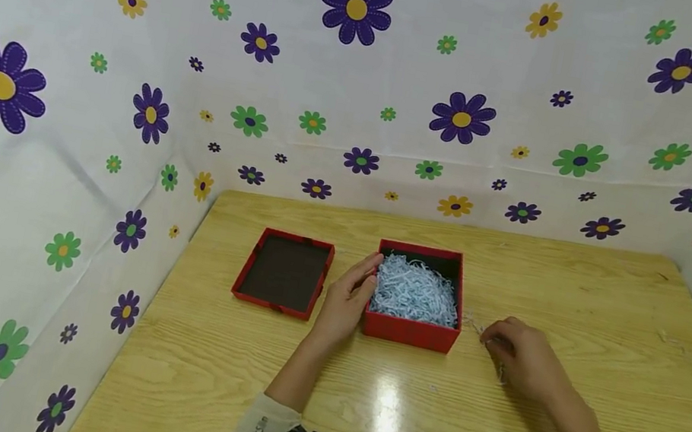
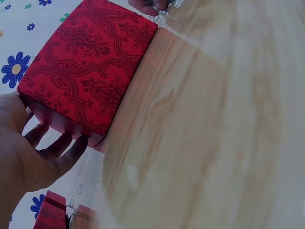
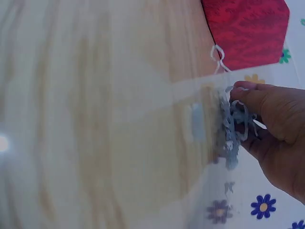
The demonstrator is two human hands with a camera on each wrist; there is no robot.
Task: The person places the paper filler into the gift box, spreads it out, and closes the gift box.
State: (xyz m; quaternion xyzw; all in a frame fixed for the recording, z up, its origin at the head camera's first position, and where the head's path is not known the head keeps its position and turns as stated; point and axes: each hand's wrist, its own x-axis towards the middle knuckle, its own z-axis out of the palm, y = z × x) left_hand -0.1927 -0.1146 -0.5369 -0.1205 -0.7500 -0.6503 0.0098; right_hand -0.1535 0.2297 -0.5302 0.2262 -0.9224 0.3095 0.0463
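Observation:
A red patterned box (image 1: 410, 332) stands on the table, filled with pale blue shredded paper (image 1: 414, 291). My left hand (image 1: 341, 306) lies along the box's left wall, its fingers touching that side without wrapping round it. To the right of the box, my right hand (image 1: 526, 357) is low over the tabletop. Its thumb and fingers pinch a small tuft of shredded paper strands (image 3: 244, 117), clearest in the right wrist view. One loose white strand (image 3: 218, 58) lies between that hand and the box.
Left of the box lies its red-rimmed lid (image 1: 283, 272), dark inside face up. A few stray scraps (image 1: 664, 336) lie at the right of the wooden table (image 1: 206, 377). Flower-printed white cloth (image 1: 399, 71) hangs behind and at both sides.

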